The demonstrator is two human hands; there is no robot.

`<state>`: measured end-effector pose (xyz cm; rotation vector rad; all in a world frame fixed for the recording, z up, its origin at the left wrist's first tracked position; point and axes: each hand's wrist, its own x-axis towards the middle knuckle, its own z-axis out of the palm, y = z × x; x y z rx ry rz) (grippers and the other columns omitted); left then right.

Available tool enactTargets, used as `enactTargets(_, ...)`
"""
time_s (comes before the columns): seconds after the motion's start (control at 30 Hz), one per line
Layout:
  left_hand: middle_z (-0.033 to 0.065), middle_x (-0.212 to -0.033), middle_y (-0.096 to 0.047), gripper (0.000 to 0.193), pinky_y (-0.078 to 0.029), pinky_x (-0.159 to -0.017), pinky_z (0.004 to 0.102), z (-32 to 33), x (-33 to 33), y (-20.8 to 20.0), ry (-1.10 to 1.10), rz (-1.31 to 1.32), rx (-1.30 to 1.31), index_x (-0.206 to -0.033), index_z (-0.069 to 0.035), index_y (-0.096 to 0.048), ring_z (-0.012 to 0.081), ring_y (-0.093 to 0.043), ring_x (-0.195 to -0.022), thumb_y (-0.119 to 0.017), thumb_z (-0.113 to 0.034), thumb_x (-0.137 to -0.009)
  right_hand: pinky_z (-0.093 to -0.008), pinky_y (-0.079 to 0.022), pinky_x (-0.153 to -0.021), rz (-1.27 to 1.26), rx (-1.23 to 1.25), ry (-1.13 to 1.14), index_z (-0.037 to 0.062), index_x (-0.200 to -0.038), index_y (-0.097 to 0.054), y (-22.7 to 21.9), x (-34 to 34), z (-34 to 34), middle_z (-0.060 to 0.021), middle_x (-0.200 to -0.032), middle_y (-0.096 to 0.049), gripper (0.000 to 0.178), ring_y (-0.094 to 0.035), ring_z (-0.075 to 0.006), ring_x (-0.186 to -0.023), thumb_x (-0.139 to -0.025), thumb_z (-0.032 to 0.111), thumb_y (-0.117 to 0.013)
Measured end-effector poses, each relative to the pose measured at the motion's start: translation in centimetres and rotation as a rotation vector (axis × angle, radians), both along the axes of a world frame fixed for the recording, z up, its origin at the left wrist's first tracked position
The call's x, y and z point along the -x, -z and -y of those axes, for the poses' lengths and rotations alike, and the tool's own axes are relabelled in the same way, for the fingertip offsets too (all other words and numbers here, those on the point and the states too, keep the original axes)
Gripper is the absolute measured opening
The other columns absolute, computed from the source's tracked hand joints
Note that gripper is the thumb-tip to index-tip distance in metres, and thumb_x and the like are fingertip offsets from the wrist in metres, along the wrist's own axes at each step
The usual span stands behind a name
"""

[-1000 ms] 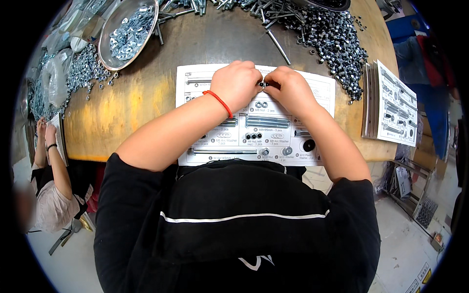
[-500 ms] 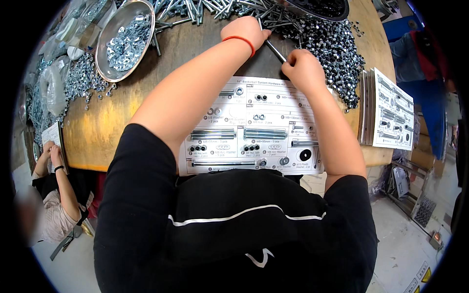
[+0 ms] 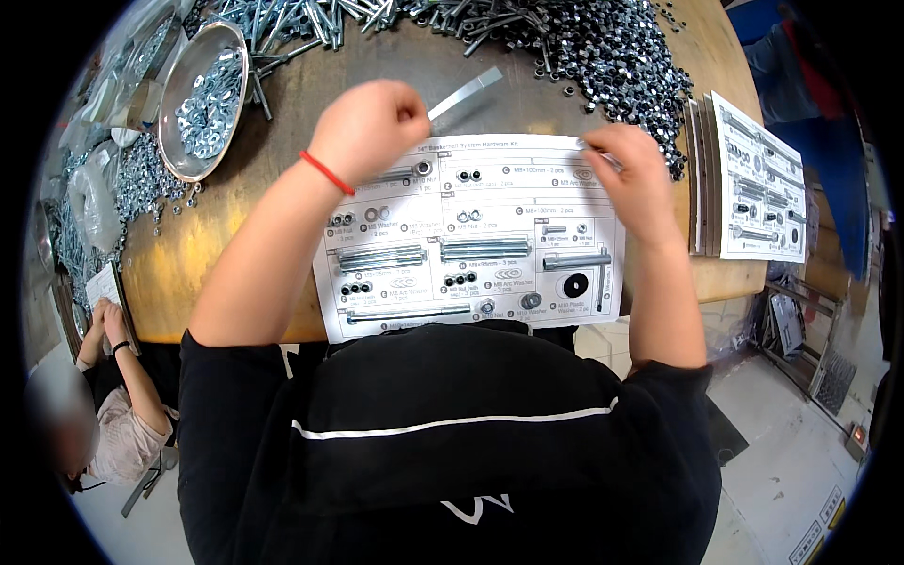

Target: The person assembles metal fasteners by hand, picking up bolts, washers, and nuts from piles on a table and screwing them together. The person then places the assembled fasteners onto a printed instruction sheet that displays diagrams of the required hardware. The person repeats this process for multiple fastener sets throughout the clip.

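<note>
My left hand (image 3: 372,127), with a red band at the wrist, is closed in front of the sheet's upper left edge. From its fingers a long, flat-looking silver metal strip (image 3: 466,92) slants up and to the right, slightly blurred. My right hand (image 3: 640,179) has its fingers drawn together over the sheet's upper right corner. A bit of silver shows at its fingertips, too blurred to name. Between my forearms lies a white printed sheet (image 3: 508,198) picturing bolts, nuts and washers.
Bolts (image 3: 330,19) pile along the far side, with dark nuts (image 3: 612,71) at the right. A metal bowl (image 3: 174,141) of washers stands left, beside loose nuts (image 3: 141,179) and plastic bags (image 3: 94,193). More printed sheets (image 3: 753,179) stand at right. A co-worker's hands (image 3: 105,320) are far left.
Both hands have drawn back from the far piles and moved apart, left hand leftward, right hand rightward. The silver strip now points out from my left hand. The whole view has shifted a little.
</note>
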<state>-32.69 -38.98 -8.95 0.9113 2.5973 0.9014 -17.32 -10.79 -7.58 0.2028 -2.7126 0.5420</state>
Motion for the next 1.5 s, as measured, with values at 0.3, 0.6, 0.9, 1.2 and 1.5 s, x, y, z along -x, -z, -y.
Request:
enactTargets(0.3,0.0027,-0.089,-0.069,0.012,-0.054,-0.073,0.0365,-2.2,-3.7,1.5,0.155,-0.277,0.186,-0.085,-0.013,-0.076,0.0246,-0.065,-0.085,-0.068,-0.022,-0.082,-0.0408,-0.047,-0.084,0.193,-0.054,0.021,0.0067,-0.088,-0.072,2.9,0.8,1.9,-0.0073,-0.089,-0.064,0.011,-0.06,-0.0292,-0.094,-0.08,0.012,-0.07)
enactTargets(0.6,0.0027,-0.087,-0.069,0.011,-0.053,-0.071,0.037,-1.6,-4.2,1.7,0.12,-0.268,0.163,-0.082,-0.013,-0.076,0.0248,-0.065,-0.083,-0.067,-0.019,-0.081,-0.0405,-0.047,-0.085,0.234,0.037,-0.025,0.0052,-0.09,-0.071,3.4,1.3,2.6,-0.0086,-0.09,-0.064,0.013,-0.06,-0.0303,-0.094,-0.08,0.014,-0.069)
enactTargets(0.9,0.0029,-0.086,-0.069,0.011,-0.053,-0.07,0.037,-1.4,-4.2,2.1,0.143,-0.289,0.152,-0.082,-0.014,-0.076,0.0249,-0.065,-0.083,-0.066,-0.018,-0.081,-0.0396,-0.048,-0.079,0.202,0.092,-0.083,0.0047,-0.086,-0.071,3.6,1.7,2.3,-0.0087,-0.086,-0.064,0.01,-0.06,-0.0301,-0.089,-0.078,0.011,-0.072)
enactTargets(1.2,0.0027,-0.084,-0.069,0.011,-0.054,-0.068,0.0373,-1.5,-4.2,2.0,0.173,-0.301,0.143,-0.081,-0.013,-0.076,0.0247,-0.066,-0.081,-0.067,-0.019,-0.081,-0.0375,-0.048,-0.079,0.224,0.079,-0.194,0.0029,-0.086,-0.069,3.6,2.2,1.2,-0.0081,-0.086,-0.063,0.01,-0.06,-0.0287,-0.088,-0.078,0.008,-0.072)
enactTargets(1.5,0.0057,-0.085,-0.069,0.015,-0.053,-0.069,0.0367,-1.3,-3.4,1.1,0.17,-0.185,0.137,-0.086,-0.012,-0.076,0.0253,-0.066,-0.08,-0.069,-0.025,-0.082,-0.0373,-0.048,-0.081,0.257,0.055,-0.135,0.003,-0.088,-0.069,3.0,2.0,1.7,-0.0084,-0.089,-0.063,0.013,-0.06,-0.029,-0.09,-0.078,0.01,-0.073)
